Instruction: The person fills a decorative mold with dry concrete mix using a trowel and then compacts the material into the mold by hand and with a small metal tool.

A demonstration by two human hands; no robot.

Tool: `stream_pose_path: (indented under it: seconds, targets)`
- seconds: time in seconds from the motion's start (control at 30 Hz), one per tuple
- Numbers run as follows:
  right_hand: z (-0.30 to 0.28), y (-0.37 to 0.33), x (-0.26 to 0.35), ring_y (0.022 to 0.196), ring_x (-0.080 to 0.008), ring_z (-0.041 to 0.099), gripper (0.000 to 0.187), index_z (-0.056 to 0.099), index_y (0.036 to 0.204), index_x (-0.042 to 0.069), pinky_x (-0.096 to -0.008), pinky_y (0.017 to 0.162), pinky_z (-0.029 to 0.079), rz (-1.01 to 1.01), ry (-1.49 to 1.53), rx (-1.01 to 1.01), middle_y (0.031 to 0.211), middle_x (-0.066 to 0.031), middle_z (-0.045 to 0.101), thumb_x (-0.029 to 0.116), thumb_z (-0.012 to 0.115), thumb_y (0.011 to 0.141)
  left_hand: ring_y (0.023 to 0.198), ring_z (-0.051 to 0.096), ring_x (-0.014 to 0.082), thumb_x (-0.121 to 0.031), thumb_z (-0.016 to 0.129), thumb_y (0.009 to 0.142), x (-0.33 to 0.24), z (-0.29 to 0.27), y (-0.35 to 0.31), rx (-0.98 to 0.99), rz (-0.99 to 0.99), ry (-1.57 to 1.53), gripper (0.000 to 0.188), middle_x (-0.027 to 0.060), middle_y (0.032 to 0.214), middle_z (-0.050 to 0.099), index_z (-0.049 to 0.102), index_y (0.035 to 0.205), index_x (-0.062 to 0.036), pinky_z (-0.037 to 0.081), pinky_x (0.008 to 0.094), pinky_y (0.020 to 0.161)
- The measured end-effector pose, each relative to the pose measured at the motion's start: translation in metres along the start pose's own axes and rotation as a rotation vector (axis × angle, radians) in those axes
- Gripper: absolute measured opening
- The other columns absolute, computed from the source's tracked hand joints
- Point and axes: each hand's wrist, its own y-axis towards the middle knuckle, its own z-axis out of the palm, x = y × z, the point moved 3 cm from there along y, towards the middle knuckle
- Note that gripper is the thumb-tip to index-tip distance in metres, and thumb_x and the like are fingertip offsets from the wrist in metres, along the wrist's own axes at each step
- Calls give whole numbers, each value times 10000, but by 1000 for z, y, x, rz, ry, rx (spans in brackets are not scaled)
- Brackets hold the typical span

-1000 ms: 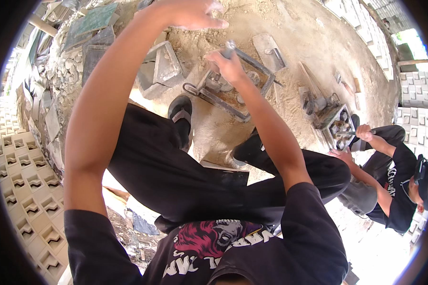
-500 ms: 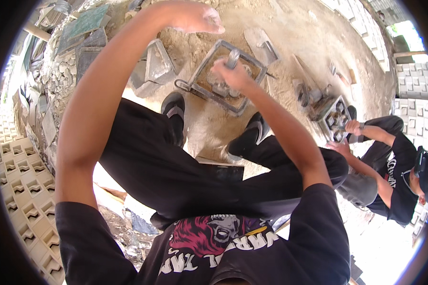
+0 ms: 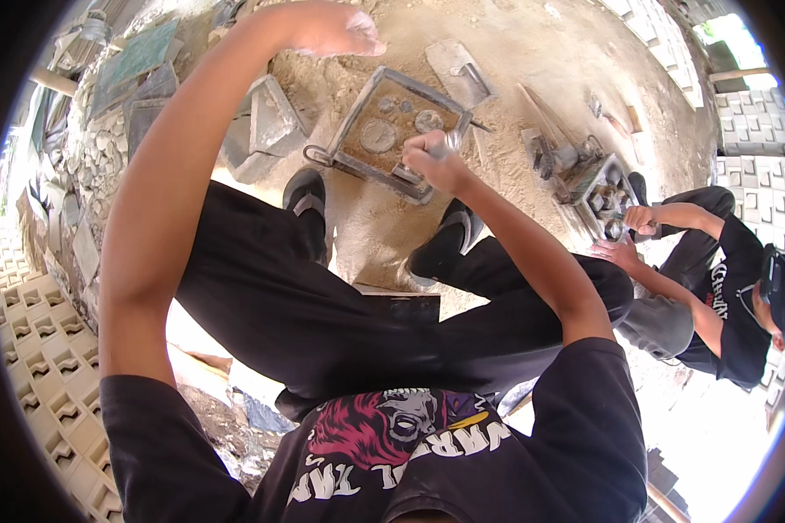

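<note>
My right hand (image 3: pixel 436 161) is closed around a grey, rounded tool (image 3: pixel 450 145) blurred by motion; its kind cannot be made out. It is over the near right corner of a square metal moulding frame (image 3: pixel 355 112) on the ground. Packed brown sand (image 3: pixel 401 122) fills the frame, with several round grey shapes set in it, the largest a disc (image 3: pixel 378 136) at the left. Beyond the frame's far left corner hovers my left hand (image 3: pixel 349 37), dusted white, its fingers bent together. Whatever it may hold is hidden.
A flat grey float (image 3: pixel 460 73) with a handle lies beyond the frame. Concrete blocks (image 3: pixel 275 118) stand to its left, near rubble (image 3: pixel 105 144). At right a person in black works with both hands at another metal mould (image 3: pixel 606 196). Patterned blocks (image 3: pixel 48 336) are stacked at left.
My right hand has moved with its tool from the frame's middle to its near right edge, uncovering the round shapes. My left hand keeps its pose. The co-worker's hands have shifted slightly.
</note>
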Motion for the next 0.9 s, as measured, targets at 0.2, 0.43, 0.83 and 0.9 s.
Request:
stream_pose_path:
  seconds: [0.2,0.43,0.83,0.9]
  targets:
    - [-15,-11,-2,537,-57,359,298,500,614,72,-280,501,300,25,193,-51,569,56,417,122,583,897,1253,557,305,-654,518,906,-9,0,0,15,-16,11,746,172,1356,576,518,1397,-92,429,411,1054]
    - [-30,-8,2,535,-72,387,303,510,597,83,-289,503,319,85,435,-103,551,34,444,135,567,891,1260,549,311,-666,508,905,-11,7,15,36,50,-22,747,169,1374,563,520,1399,-106,426,420,1056]
    - [-17,-22,-24,525,-70,338,298,448,629,101,-283,508,292,5,369,-153,589,50,409,83,521,918,1197,590,291,-631,527,914,-20,10,26,-46,62,20,693,158,1302,611,567,1347,-91,466,405,999]
    - [-19,-8,-5,526,-63,327,315,429,620,105,-281,505,290,95,628,-345,582,58,390,75,505,925,1185,595,290,-626,528,916,-15,9,26,-24,74,10,689,160,1295,614,565,1347,-90,469,408,992]
